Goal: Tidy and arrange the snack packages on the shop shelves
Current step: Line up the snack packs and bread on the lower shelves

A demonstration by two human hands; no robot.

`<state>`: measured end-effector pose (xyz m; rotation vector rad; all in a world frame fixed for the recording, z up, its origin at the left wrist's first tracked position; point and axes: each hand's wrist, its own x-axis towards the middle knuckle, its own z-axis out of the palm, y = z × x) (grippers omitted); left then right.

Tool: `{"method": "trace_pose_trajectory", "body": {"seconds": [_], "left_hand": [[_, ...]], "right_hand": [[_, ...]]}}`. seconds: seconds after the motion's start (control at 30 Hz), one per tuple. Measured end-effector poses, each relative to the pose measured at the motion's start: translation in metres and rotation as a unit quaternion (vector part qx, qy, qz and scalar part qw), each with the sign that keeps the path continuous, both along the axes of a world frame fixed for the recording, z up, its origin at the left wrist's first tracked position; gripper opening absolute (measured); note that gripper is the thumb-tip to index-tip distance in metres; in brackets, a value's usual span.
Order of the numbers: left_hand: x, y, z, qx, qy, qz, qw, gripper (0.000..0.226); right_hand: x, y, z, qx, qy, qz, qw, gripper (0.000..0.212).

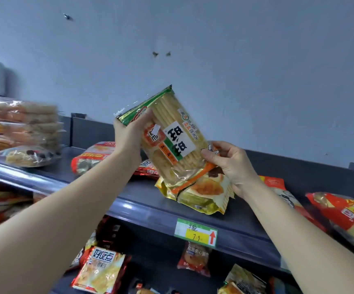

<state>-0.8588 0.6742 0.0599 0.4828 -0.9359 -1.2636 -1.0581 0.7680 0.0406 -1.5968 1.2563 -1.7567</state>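
- Fingers [145,118] of the left hand [127,135] clamp the pack [172,132] at its top; the right hand [232,164] pinches its lower corner.
- It's above the shelf [142,192], label upside down (likely needs righting).

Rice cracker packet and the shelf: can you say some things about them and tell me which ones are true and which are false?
1. The left hand and the right hand both hold the rice cracker packet. True.
2. The writing on the packet is the right way up. False: it is upside down.
3. The price tag on the front of the top shelf has a blue arrow pointing down. False: its arrow is red and points up.
4. Gold packets lie on the top shelf below the held packet. True.
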Motion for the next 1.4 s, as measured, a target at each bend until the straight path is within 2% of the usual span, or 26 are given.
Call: {"method": "trace_pose_trajectory", "body": {"seconds": [0.07,0.17,0.27,0.33,0.4,0.47,0.53,0.6,0.67,0.77,0.9,1.0,1.07,1.2,1.3,1.4], "left_hand": [[0.048,-0.017,-0.004,0.001,-0.072,0.103,0.992,0.111],[0.12,-0.035,-0.021,-0.017,-0.22,0.245,0.944,0.112],[0.193,-0.043,-0.037,-0.081,-0.443,0.342,0.825,0.077],[0.239,-0.046,-0.045,-0.123,-0.545,0.33,0.761,0.064],[0.283,-0.048,-0.052,-0.126,-0.585,0.284,0.749,0.056],[0.327,-0.05,-0.059,-0.098,-0.601,0.227,0.76,0.04],[0.37,-0.052,-0.069,-0.051,-0.615,0.189,0.764,0.031],[0.41,-0.055,-0.082,-0.016,-0.63,0.194,0.752,0.027],[0.445,-0.059,-0.098,0.009,-0.617,0.208,0.759,0.017],[0.491,-0.066,-0.131,0.078,-0.563,0.233,0.789,0.003],[0.545,-0.075,-0.187,0.174,-0.489,0.247,0.818,0.014],[0.571,-0.086,-0.226,0.244,-0.431,0.262,0.828,0.003],[0.582,-0.1,-0.252,0.282,-0.395,0.268,0.832,0.004],[0.586,-0.134,-0.292,0.327,-0.339,0.29,0.833,0.007],[0.587,-0.164,-0.31,0.351,-0.297,0.316,0.83,0.008],[0.59,-0.196,-0.312,0.372,-0.198,0.328,0.845,0.01]], "right_hand": [[0.03,-0.015,0.004,0.016,0.013,0.023,1.0,0.033],[0.083,-0.041,0.006,0.06,0.043,0.063,0.995,0.043],[0.142,-0.07,-0.002,0.102,0.135,0.086,0.982,0.038],[0.184,-0.091,-0.009,0.114,0.207,0.097,0.967,0.032],[0.226,-0.11,-0.014,0.106,0.297,0.101,0.944,0.028],[0.268,-0.122,-0.017,0.099,0.35,0.115,0.925,0.026],[0.307,-0.135,-0.022,0.093,0.361,0.13,0.919,0.025],[0.344,-0.151,-0.031,0.083,0.355,0.133,0.922,0.024],[0.378,-0.168,-0.043,0.074,0.345,0.125,0.927,0.029],[0.425,-0.194,-0.07,0.057,0.314,0.107,0.942,0.045],[0.481,-0.224,-0.119,0.105,0.282,0.127,0.945,0.068],[0.514,-0.244,-0.156,0.174,0.293,0.158,0.927,0.067],[0.529,-0.257,-0.18,0.221,0.296,0.168,0.914,0.063],[0.549,-0.295,-0.22,0.292,0.297,0.171,0.893,0.07],[0.566,-0.327,-0.237,0.295,0.286,0.145,0.9,0.085],[0.582,-0.359,-0.24,0.313,0.239,0.154,0.906,0.091]]}}
